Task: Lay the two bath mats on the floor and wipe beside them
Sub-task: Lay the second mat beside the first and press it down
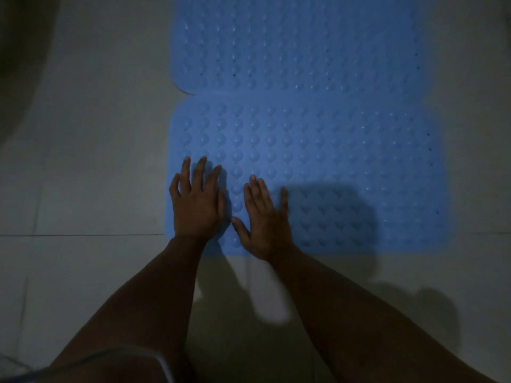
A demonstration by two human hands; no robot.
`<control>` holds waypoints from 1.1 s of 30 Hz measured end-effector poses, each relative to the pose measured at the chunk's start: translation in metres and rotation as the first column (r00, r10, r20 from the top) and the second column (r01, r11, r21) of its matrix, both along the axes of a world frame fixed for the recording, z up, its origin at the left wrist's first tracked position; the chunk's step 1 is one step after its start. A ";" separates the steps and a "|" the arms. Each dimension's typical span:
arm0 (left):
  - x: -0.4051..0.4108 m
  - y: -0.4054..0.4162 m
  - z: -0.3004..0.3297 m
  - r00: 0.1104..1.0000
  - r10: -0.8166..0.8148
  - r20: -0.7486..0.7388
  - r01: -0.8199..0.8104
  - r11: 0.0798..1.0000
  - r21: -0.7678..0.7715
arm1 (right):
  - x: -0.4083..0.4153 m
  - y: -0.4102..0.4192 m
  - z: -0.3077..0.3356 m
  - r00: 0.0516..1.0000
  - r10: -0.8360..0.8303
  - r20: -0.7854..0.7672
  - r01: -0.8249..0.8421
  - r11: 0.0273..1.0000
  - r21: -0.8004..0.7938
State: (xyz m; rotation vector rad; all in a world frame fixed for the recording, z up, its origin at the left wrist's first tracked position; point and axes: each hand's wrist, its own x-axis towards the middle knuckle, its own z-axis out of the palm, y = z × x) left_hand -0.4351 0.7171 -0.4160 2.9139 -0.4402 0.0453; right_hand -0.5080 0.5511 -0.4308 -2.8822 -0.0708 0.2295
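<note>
1. Two blue bath mats down on the tiled floor [83, 161]: near mat [331, 167] flat, far mat [298, 45] touching its far edge.
2. Left hand [197, 205] and right hand [262, 222] flat on the near mat's near-left corner, fingers [201, 170] straight and spread, grasping nothing.
3. Laying judged nearly done, only smoothing left.
4. Wiping beside the near mat not yet begun; no cloth in sight.

2 mats end to end: near mat [318, 167] before far mat [298, 42].
</note>
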 end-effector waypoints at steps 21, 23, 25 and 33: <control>-0.060 -0.201 -0.023 0.919 -0.386 -0.079 0.387 0.922 -0.009 | 0.035 -0.213 0.039 0.910 -0.238 0.339 0.192 0.968 0.164; -0.060 -0.204 -0.024 0.919 -0.387 -0.081 0.389 0.921 0.009 | 0.037 -0.222 0.031 0.903 -0.244 0.353 0.191 0.965 0.178; -0.061 -0.203 -0.025 0.919 -0.388 -0.076 0.390 0.920 0.020 | 0.032 -0.225 0.019 0.884 -0.283 0.371 0.229 0.956 0.182; -0.061 -0.211 -0.012 0.919 -0.333 -0.209 0.347 0.937 0.030 | 0.016 -0.238 0.047 0.914 -0.298 0.274 0.243 0.945 0.218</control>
